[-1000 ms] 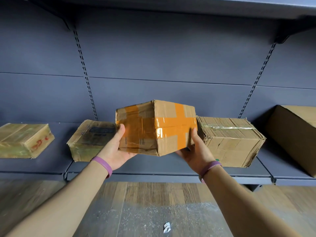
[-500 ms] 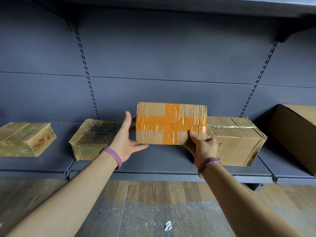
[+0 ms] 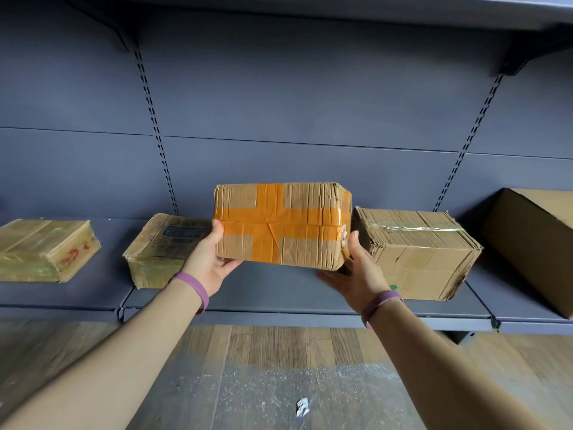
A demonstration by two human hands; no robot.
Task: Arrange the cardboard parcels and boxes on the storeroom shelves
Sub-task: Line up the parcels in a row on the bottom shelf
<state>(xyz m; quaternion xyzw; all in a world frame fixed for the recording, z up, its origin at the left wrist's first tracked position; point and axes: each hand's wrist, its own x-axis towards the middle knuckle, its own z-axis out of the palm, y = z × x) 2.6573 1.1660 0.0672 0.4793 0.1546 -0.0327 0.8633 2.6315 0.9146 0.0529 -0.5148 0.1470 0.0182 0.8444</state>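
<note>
A creased cardboard box crossed with orange tape (image 3: 279, 225) hangs just above the grey shelf (image 3: 279, 293), its long taped face towards me. My left hand (image 3: 207, 262) holds its lower left corner, thumb up on the front edge and fingers underneath. My right hand (image 3: 356, 271) holds the lower right corner, thumb against the side and fingers reaching under the bottom. The box sits in the gap between a flat taped parcel (image 3: 161, 246) on its left and a crumpled brown box (image 3: 415, 252) on its right.
Another flat parcel with red marks (image 3: 43, 249) lies at the far left of the shelf. A large plain carton (image 3: 533, 243) stands at the far right. An upper shelf (image 3: 310, 7) runs overhead on brackets. Wooden floor below holds a paper scrap (image 3: 302, 406).
The taped box turned from corner-on to long face towards me and moved right and farther in over the shelf. My right hand shifted from the front edge to the lower right corner.
</note>
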